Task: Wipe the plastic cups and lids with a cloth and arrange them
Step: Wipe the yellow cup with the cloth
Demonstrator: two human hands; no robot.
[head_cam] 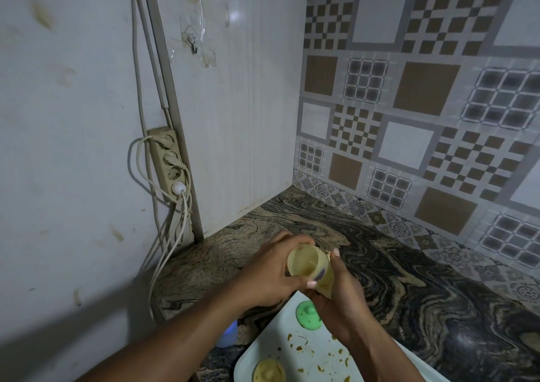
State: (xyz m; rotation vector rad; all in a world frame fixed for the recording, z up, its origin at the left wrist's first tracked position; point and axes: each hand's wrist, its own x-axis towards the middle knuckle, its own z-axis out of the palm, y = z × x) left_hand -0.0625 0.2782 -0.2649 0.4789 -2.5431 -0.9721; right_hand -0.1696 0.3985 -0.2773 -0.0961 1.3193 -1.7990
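A pale yellow plastic cup [306,261] is held above the marbled counter, its open mouth turned up toward me. My left hand [268,276] wraps its left side. My right hand [342,299] grips its lower right side, thumb across the wall. A bit of pale cloth [328,255] peeks out behind the cup at the right thumb. Below the hands lies a white tray [280,340] with brown smears. A green lid [306,314] rests on the tray, partly hidden by my right hand. A yellow lid [267,371] sits at the tray's near edge.
The marbled counter [409,279] meets a white panel at the back left and a patterned tile wall [423,118] on the right. A power strip [171,162] with dangling cords hangs on the left wall. A bluish object [229,335] shows under my left forearm.
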